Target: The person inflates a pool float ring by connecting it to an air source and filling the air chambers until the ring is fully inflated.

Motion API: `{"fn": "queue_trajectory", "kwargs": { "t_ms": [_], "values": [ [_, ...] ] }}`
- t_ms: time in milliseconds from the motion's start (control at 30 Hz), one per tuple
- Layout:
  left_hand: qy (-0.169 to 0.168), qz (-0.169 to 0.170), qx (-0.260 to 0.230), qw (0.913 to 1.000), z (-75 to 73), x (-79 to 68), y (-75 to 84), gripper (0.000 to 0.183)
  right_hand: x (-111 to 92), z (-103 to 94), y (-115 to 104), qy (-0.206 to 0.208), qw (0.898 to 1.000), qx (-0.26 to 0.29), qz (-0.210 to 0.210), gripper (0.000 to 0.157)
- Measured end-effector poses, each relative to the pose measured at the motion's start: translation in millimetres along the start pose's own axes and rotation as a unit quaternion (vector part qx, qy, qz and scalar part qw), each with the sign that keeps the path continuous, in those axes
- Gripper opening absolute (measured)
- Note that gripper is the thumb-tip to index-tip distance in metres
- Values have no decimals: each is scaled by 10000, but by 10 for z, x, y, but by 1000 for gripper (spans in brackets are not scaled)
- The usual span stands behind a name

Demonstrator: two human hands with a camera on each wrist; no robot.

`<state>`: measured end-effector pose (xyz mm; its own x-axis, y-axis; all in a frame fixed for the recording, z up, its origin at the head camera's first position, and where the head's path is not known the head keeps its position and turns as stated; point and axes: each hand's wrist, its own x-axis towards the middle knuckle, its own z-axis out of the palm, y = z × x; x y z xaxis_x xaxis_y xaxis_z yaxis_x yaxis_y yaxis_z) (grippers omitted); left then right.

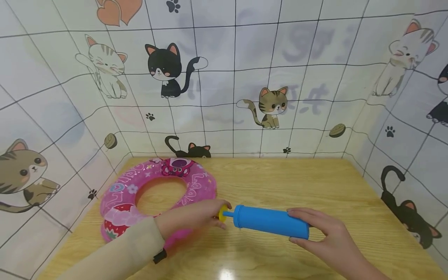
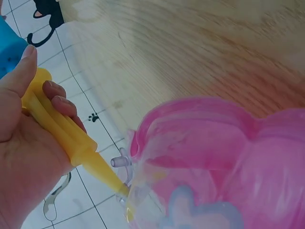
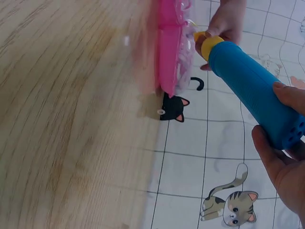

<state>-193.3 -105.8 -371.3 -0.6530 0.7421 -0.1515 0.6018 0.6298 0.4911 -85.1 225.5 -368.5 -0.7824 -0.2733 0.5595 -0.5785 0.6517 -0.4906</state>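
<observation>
A blue hand pump (image 1: 271, 221) lies nearly level between both hands in the head view. My right hand (image 1: 329, 235) grips its far barrel end, thumb below and fingers above. My left hand (image 1: 206, 214) curls round the pump's yellow nozzle part (image 2: 62, 124), shown best in the left wrist view. The tapered yellow tip meets the clear valve (image 2: 125, 194) on the pink swim ring (image 2: 205, 129). A clear stub (image 2: 121, 162) sticks out just above that tip. Part of the ring (image 1: 201, 181) is hidden behind my left forearm in the head view.
The ring rests on the left side of a wooden table (image 1: 280, 179). White cloth walls (image 1: 217, 89) with black grid lines and printed cats stand behind the table and at both sides. A dark strap end (image 1: 160, 256) hangs by the left sleeve.
</observation>
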Motion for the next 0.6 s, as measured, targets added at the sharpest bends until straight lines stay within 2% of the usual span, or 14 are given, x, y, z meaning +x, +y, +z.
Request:
{"fn": "queue_trajectory", "kwargs": {
  "t_ms": [167,267,467,600],
  "values": [
    [-11,157,-202,9997,26,56,91,52,53,105,-43,43,9999,-36,-130,66],
    [30,68,-335,9994,67,86,151,52,62,124,-60,-22,9999,-31,-136,65],
    [151,-51,-401,9991,126,100,219,53,42,67,-36,-129,9999,-62,-15,65],
    [198,-154,-327,9991,130,85,204,55,25,-10,-2,-212,9997,-102,6,66]
  ]
}}
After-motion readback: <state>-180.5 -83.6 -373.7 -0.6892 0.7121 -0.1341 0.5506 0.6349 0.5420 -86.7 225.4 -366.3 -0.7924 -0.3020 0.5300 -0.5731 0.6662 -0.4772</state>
